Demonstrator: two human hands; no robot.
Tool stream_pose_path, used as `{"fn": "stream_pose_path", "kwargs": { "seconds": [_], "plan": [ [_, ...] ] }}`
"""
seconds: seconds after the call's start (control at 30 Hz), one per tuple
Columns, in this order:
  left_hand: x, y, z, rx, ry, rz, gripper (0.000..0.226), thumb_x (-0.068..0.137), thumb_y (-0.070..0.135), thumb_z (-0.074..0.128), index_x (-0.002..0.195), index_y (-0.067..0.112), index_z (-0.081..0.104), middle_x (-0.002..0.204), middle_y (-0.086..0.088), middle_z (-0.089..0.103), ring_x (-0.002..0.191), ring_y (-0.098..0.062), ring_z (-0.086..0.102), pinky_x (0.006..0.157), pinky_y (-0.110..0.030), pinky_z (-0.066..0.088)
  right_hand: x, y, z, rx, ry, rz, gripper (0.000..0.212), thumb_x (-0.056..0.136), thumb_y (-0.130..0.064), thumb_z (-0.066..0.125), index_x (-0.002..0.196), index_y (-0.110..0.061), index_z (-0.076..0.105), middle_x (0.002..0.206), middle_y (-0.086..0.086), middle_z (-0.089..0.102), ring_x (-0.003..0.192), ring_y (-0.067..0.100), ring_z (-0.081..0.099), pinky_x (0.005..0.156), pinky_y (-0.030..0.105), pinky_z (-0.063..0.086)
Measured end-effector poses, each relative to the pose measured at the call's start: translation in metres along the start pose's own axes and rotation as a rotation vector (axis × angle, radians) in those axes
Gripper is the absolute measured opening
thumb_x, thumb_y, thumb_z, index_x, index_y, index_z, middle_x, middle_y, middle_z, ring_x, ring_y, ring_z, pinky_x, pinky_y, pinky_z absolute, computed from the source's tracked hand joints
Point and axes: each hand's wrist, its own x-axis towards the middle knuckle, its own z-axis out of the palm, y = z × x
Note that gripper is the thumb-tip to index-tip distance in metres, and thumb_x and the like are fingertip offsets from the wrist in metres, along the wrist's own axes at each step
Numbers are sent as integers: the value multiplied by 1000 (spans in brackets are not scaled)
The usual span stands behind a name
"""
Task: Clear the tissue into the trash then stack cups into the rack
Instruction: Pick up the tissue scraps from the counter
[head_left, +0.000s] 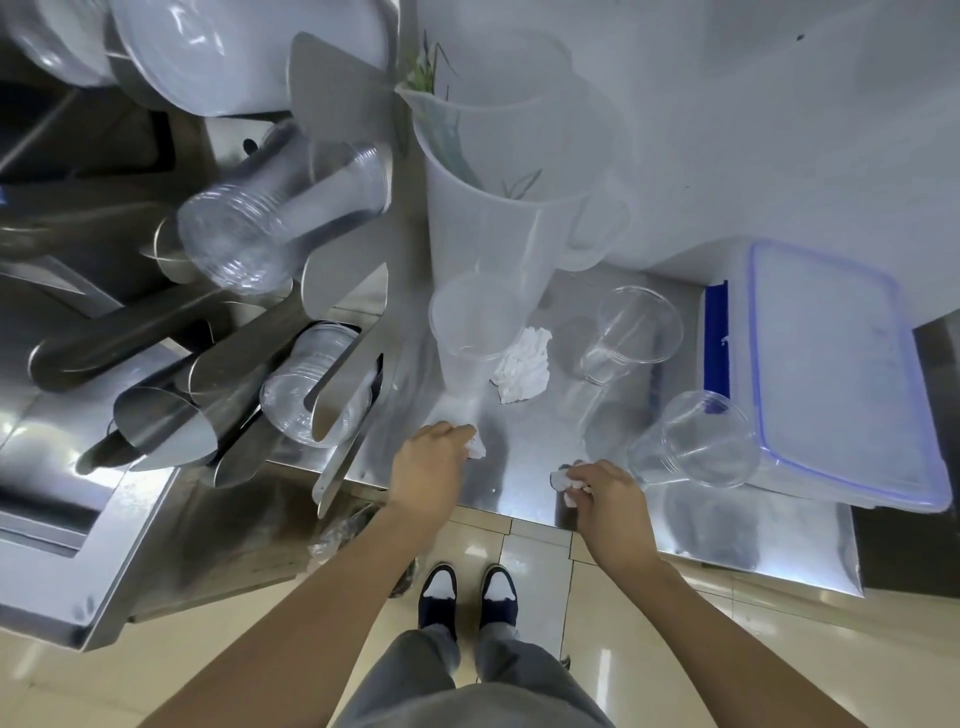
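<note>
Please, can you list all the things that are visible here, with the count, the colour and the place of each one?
loose cups: three, clear or frosted, on the counter
crumpled tissue: one, white, between the cups
pitcher: one, translucent, at the back
lidded box: one, blue-trimmed, at right
cup rack: one, steel, at left, holding cups
counter: one, steel
left hand: gripping a small white tissue piece
right hand: gripping another white tissue piece

Tissue scraps (477, 448) in both hands (430, 457)
</note>
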Motion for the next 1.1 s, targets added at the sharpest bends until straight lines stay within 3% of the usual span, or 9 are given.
{"fn": "stream_pose_path", "kwargs": {
  "seconds": [0.1,0.27,0.5,0.6,0.7,0.9,1.0,1.07,1.1],
  "plan": [
    [-2,-2,0,-43,27,6,28,65,-9,82,81,14,79,70,-7,70,57,-28,65,42,-40,56,0,-1,1,14,-16,-4,27,79,11,59,93,-7,74,96,7,65,75,13,58,66,4,37],
    [0,-2,-4,-191,37,-79,20,80,-1,75,92,12,82,85,-10,74,70,-31,69,63,-40,60,4,0,6,-40,9,-41,26,74,8,66,89,-10,76,97,8,71,94,29,64,75,25,42],
    [3,-3,-6,-277,25,-192,18,82,7,77,98,14,81,92,-5,73,74,-19,68,74,-29,58,14,-8,9,-22,29,-51,20,78,3,67,86,-12,77,99,-2,62,98,22,58,72,6,33],
    [6,-4,-6,-312,23,-252,19,82,11,79,100,16,80,94,2,73,67,-6,61,66,-1,45,29,-20,8,-10,107,-116,14,78,-1,71,84,-12,77,113,6,65,104,27,59,83,29,47],
    [9,-4,-7,-339,21,-285,18,81,12,80,99,16,81,94,1,75,66,-4,59,61,5,40,51,-37,3,8,153,-180,11,79,-2,71,86,-10,76,124,10,63,113,31,58,93,40,49],
    [11,-8,-7,-343,12,-309,17,81,14,80,97,18,81,95,0,77,69,-6,63,65,3,36,96,-59,0,2,38,-201,15,82,0,65,95,-4,74,147,10,48,136,28,44,104,30,39],
    [11,-8,-6,-333,15,-302,16,81,14,80,97,18,81,95,0,77,70,-6,62,68,-3,43,110,-64,3,-31,-57,-199,14,86,-1,62,95,-6,72,155,7,38,147,24,28,110,34,37],
    [11,-8,-6,-333,15,-298,16,82,14,80,97,17,81,95,-1,77,70,-6,63,72,-10,50,118,-66,6,-53,-119,-188,13,87,-3,61,95,-7,71,156,5,36,148,23,24,111,36,37],
    [11,-8,-5,-328,12,-298,16,82,14,80,97,17,81,95,0,77,69,-4,62,71,-6,48,120,-67,7,-63,-142,-181,12,87,-4,61,94,-8,71,154,4,38,148,24,26,107,37,40]
  ]
}}
